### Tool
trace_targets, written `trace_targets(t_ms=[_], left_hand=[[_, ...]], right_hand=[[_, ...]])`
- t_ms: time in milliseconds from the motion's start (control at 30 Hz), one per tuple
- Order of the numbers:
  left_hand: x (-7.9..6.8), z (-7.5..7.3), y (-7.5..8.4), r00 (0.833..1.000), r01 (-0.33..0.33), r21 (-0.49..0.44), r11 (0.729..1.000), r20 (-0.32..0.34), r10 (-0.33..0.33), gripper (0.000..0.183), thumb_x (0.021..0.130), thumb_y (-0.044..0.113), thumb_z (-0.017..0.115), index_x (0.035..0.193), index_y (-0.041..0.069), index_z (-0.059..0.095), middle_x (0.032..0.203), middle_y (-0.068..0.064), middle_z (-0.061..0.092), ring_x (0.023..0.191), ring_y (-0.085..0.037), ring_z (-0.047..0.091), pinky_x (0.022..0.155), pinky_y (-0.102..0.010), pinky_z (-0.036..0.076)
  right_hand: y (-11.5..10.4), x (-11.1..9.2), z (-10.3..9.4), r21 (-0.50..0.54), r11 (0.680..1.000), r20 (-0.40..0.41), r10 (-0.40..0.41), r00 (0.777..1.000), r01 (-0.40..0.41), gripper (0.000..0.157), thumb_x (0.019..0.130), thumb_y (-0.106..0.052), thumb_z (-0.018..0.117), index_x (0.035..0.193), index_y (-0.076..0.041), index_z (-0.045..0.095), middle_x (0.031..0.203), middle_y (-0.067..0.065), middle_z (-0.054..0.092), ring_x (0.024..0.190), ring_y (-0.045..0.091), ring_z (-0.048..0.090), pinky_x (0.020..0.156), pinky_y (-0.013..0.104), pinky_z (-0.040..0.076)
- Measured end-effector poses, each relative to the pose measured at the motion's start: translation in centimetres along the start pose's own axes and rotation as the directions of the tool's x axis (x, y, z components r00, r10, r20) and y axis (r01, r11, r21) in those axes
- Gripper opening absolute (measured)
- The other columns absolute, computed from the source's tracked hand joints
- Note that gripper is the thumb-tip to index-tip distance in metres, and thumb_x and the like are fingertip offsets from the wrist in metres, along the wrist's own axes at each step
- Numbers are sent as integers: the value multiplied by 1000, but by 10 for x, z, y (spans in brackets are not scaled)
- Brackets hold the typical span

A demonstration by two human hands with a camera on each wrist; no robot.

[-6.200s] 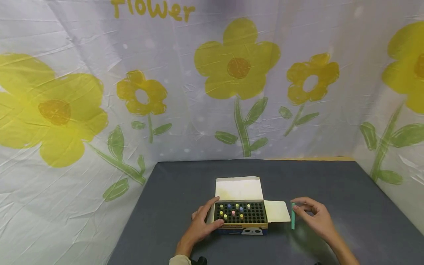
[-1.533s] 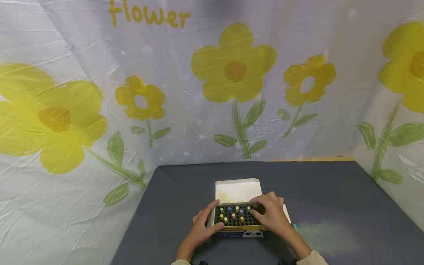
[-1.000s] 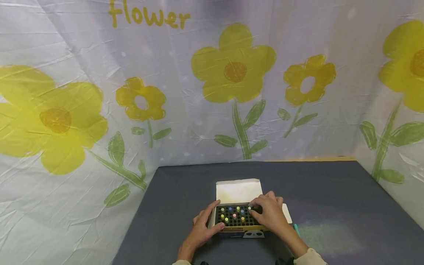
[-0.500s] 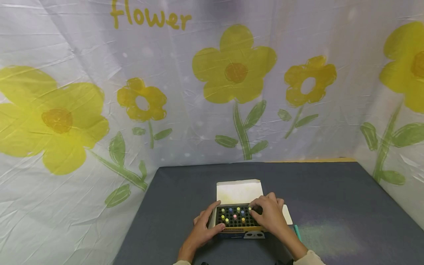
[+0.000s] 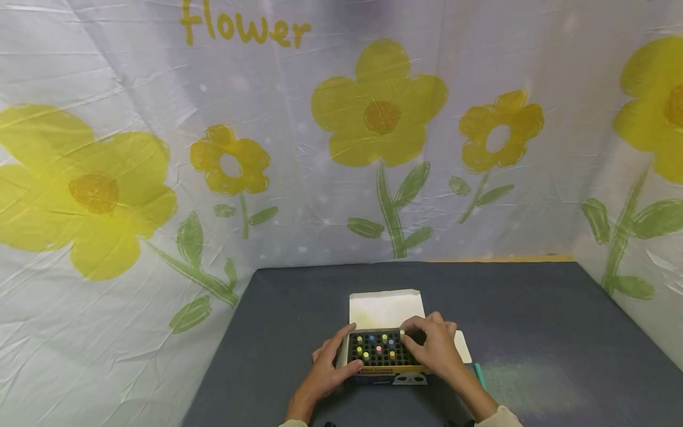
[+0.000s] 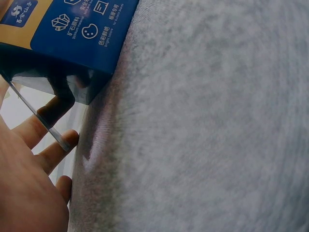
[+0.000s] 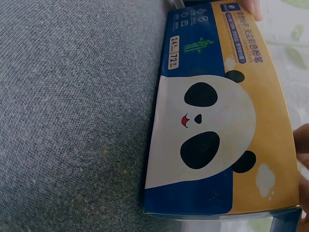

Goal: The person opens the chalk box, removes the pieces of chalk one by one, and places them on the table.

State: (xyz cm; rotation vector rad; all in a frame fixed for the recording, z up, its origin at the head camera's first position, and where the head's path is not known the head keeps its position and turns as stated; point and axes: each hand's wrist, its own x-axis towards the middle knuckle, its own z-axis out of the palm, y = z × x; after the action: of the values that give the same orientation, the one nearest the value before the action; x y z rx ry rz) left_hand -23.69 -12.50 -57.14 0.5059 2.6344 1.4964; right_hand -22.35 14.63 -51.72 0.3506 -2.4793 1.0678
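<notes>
At the left I have the left hand (image 5: 324, 367) spread wide across the left end of the box (image 5: 384, 378), thumb at the near rim and a finger at the far corner, holding that end between them. The box sits flat, its long axis running left to right, its mouth facing up and its panda-printed front turned toward the person; the white lid (image 5: 386, 309) leans back along the far side. In the black grid (image 5: 404, 357) I see coloured sticks (image 5: 379, 350) standing upright: yellow, blue, pink and orange. Toward the grid's right end, the right hand (image 5: 439, 347) comes in with thumb and forefinger nearly together, pinching the top of a pale yellow stick (image 5: 402, 334); it looks upright, though I can't tell how deep it sits. A white side flap (image 5: 462, 347) points right, partly behind that hand. Just beyond the right forearm, a teal stick (image 5: 479, 375) lies on the tabletop, its long axis pointing away from the person, far end slightly left.

On my left a pale, creased drape (image 5: 32, 308) carries a big yellow flower; it continues across the back, lettered "flower", and down the right. The dark grey table (image 5: 277, 332) reads as woven cloth up close, with a pale, chalky smear (image 5: 528, 385) at right.
</notes>
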Motion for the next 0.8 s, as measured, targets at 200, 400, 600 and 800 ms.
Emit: trace_targets(t_ms=[200,400,600,800], left_hand=[[0,0,1,1000,-2,2,1000,0,2,72,89,44,72,154,45,39,159,-3,46,142,-37,41,103,-68,18],[0,0,-1,1000,8,5,1000,2,-8,72,90,44,72,154,47,38,159,-2,46,141,-36,42,103,-68,19],[0,1,-1,1000,15,1,1000,4,-15,72,90,44,72,153,48,38,158,-2,46,142,-36,41,104,-69,18],[0,0,-2,1000,25,7,1000,0,-25,72,90,45,72,153,50,37,157,-1,47,141,-35,41,103,-69,20]], right_hand=[[2,0,2,61,994,-86,-88,992,93,22,80,-7,84,96,-18,75,80,-12,65,77,9,39,82,41,15],[5,4,3,42,976,-165,-205,965,215,26,77,-2,85,98,-13,75,81,-1,63,78,15,45,84,41,16],[5,9,-1,29,962,-217,-260,941,272,28,77,1,85,98,-14,75,83,-1,67,76,16,44,83,41,18],[5,13,-9,54,959,-233,-260,937,279,31,79,1,82,101,-18,74,78,-4,70,72,17,46,82,40,18]])
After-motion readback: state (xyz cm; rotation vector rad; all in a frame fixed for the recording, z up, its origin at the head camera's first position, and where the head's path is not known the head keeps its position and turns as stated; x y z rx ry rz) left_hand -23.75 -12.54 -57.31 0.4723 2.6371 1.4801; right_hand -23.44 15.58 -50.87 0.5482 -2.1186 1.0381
